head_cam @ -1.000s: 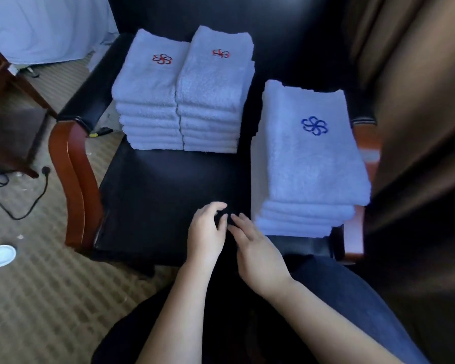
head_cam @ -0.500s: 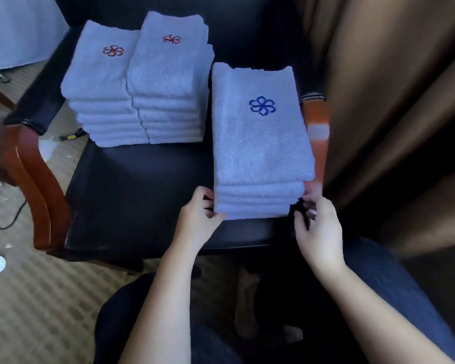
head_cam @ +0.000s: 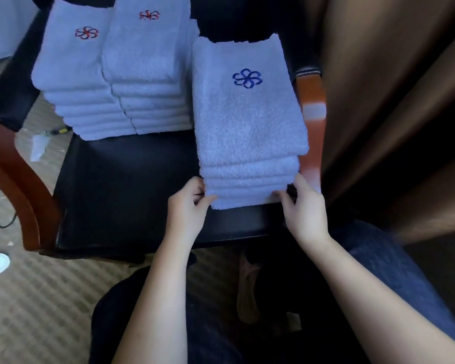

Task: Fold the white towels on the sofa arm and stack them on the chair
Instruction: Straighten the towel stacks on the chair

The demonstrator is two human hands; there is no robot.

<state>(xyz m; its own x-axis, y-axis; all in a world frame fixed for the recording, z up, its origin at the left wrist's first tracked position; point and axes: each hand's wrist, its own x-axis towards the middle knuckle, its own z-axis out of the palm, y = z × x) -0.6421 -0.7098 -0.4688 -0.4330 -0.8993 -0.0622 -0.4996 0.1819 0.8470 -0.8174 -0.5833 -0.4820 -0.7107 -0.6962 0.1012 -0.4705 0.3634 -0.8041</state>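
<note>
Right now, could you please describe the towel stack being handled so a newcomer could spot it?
On the wooden-armed black chair sit three white towel stacks. Yours is the right-hand stack. Only it bears a blue emblem; the left stack and middle stack show red.

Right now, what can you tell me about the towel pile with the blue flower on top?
The blue-flower stack is a neat pile of folded white terry towels, several layers showing at its near edge, a blue flower embroidered on top. It sits at the right of the black chair seat. The left hand and right hand pinch its lower near corners.
</note>
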